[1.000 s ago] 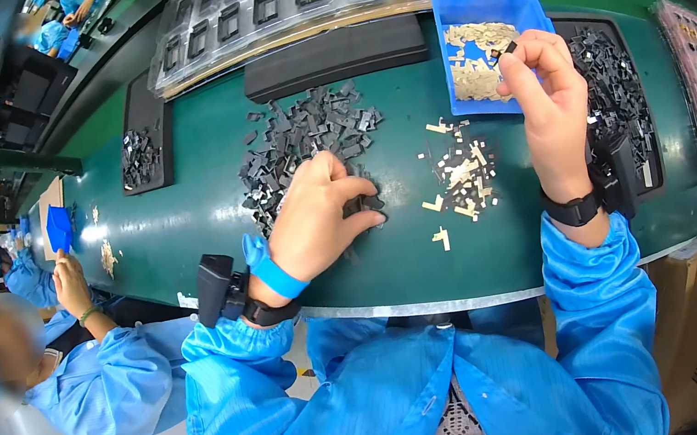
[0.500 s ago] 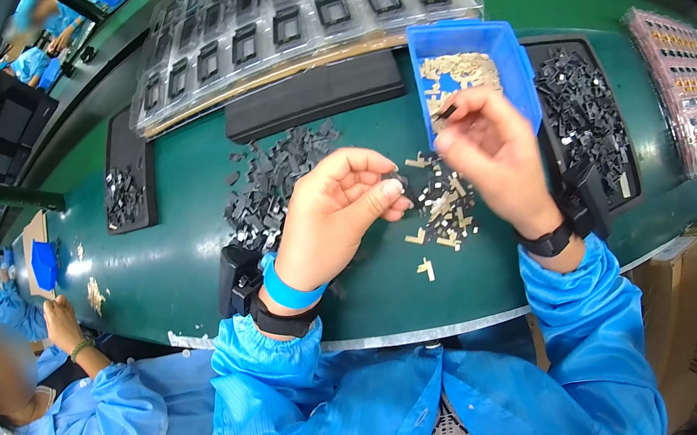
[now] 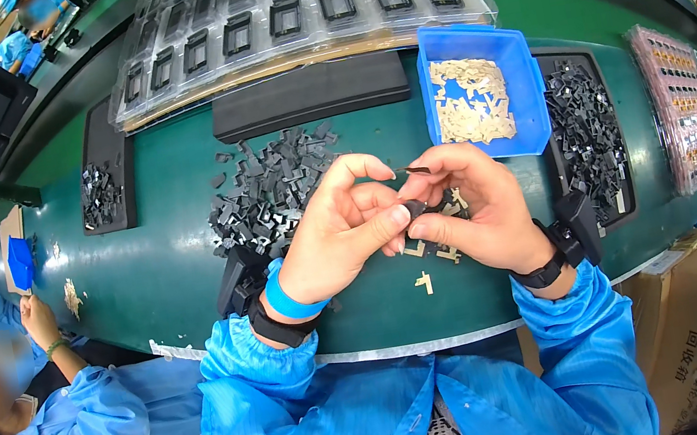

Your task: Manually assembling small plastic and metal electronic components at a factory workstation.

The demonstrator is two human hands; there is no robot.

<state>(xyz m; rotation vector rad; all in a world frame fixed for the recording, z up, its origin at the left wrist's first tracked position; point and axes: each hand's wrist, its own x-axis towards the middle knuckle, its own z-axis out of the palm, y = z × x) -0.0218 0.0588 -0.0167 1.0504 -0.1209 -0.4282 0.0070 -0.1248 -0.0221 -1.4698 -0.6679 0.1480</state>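
Observation:
My left hand [image 3: 348, 222] pinches a small black plastic part [image 3: 414, 208] between thumb and fingers, above the table's near middle. Right beside it, my right hand [image 3: 476, 209] has its fingers curled, with a thin dark pointed strip [image 3: 417, 170] sticking out at the index finger; its kind is too small to tell. The right thumb and fingertips meet the black part, and both hands nearly touch. Loose cream-coloured L-shaped pieces [image 3: 423, 282] lie below the hands, partly hidden by them. Just beyond the left hand spreads a heap of black plastic parts [image 3: 273, 184].
A blue bin [image 3: 529, 106] of cream pieces stands beyond my right hand. Black trays [image 3: 624, 169] [image 3: 126, 201] of black parts flank the table. Clear trays [image 3: 317, 41] with black frames sit behind a black foam block [image 3: 304, 99]. A co-worker [image 3: 76, 415] sits at left.
My right hand has come from over the blue bin, down and left, to meet my left hand at the black part. The view has shifted slightly.

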